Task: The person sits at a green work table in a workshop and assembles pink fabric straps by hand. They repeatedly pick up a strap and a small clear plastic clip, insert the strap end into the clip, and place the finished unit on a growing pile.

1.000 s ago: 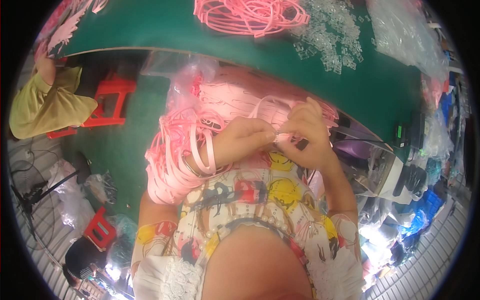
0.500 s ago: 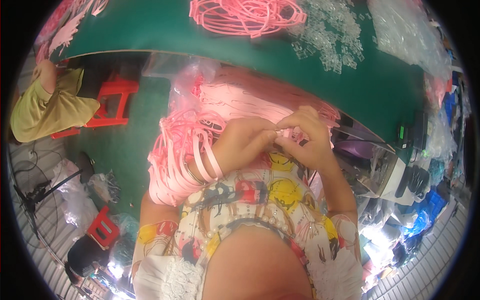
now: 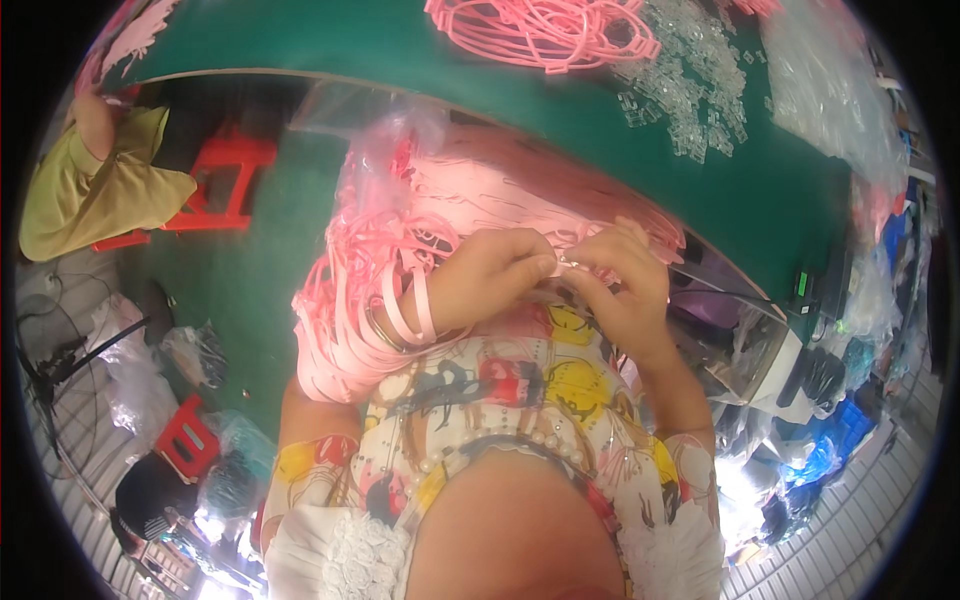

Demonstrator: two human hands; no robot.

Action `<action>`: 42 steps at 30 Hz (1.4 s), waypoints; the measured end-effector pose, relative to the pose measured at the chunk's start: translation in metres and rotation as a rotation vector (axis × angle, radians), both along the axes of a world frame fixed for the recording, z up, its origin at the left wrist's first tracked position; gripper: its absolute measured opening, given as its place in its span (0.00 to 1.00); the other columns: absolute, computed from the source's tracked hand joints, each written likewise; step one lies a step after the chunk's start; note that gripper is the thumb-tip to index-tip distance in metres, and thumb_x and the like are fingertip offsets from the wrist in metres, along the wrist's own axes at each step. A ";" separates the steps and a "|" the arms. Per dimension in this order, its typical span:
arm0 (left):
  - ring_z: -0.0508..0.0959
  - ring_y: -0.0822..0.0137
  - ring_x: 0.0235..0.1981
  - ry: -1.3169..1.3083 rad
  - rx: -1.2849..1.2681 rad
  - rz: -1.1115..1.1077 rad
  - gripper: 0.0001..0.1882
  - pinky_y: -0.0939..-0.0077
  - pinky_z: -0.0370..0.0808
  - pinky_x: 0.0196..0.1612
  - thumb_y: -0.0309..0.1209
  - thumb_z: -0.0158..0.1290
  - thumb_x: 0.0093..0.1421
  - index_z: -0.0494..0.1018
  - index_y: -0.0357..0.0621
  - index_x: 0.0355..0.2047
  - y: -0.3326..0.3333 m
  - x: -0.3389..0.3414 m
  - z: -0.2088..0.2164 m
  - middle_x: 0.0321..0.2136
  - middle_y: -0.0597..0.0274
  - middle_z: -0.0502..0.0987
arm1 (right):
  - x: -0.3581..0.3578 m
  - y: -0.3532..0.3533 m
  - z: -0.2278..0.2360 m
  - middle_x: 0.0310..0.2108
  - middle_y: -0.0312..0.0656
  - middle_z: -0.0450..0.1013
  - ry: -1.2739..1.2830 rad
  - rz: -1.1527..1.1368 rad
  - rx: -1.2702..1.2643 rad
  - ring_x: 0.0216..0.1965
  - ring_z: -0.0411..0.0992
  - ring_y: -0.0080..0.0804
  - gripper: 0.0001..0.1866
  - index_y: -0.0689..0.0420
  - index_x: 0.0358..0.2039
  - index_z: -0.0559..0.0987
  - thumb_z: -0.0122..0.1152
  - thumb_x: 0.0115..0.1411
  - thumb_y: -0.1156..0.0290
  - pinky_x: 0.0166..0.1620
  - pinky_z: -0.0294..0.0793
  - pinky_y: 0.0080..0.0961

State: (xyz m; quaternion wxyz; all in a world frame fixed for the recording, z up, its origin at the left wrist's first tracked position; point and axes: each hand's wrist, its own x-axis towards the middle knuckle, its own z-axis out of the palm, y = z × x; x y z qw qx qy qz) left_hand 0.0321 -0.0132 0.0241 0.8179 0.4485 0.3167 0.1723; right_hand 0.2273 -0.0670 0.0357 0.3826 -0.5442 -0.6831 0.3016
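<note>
My left hand [image 3: 492,280] and my right hand [image 3: 628,292] meet in front of my chest, both closed in a pinch. Between their fingertips is the end of a pink strap [image 3: 566,264], with a small shiny piece on it, too small to make out. Several looped pink straps [image 3: 345,345] hang around my left wrist and forearm. Beyond my hands, a thick pile of flat pink straps [image 3: 490,190] lies below the table edge. My fingers partly hide the strap end.
On the green table [image 3: 330,40] lie a coil of pink straps [image 3: 545,30], a heap of small clear plastic pieces [image 3: 695,90] and a clear plastic bag [image 3: 835,110]. A red stool [image 3: 235,180] and a person in a yellow-green top [image 3: 105,195] are at left.
The view has shifted slightly. My fingers have changed their grip a little on the strap end, and a shiny piece now shows between them. The loops stay on my left forearm.
</note>
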 end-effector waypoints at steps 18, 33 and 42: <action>0.69 0.78 0.23 -0.161 -0.301 -0.055 0.09 0.81 0.64 0.25 0.32 0.54 0.59 0.75 0.37 0.32 0.005 -0.011 0.004 0.22 0.70 0.72 | 0.016 0.026 0.004 0.33 0.39 0.76 0.427 0.309 -0.385 0.38 0.73 0.23 0.10 0.62 0.35 0.79 0.67 0.49 0.77 0.41 0.72 0.24; 0.75 0.66 0.25 0.036 -0.031 0.073 0.07 0.74 0.71 0.27 0.30 0.50 0.61 0.73 0.38 0.32 0.016 -0.037 0.002 0.24 0.60 0.76 | -0.009 0.062 -0.012 0.38 0.44 0.74 0.266 0.294 -0.087 0.42 0.71 0.34 0.14 0.62 0.38 0.78 0.66 0.49 0.75 0.48 0.68 0.31; 0.74 0.57 0.47 -0.456 -0.025 0.588 0.17 0.65 0.69 0.52 0.26 0.42 0.61 0.70 0.29 0.47 0.024 -0.057 -0.002 0.43 0.47 0.75 | -0.075 0.037 0.002 0.30 0.47 0.72 0.356 0.328 -0.515 0.35 0.71 0.36 0.14 0.63 0.37 0.73 0.61 0.54 0.68 0.45 0.68 0.34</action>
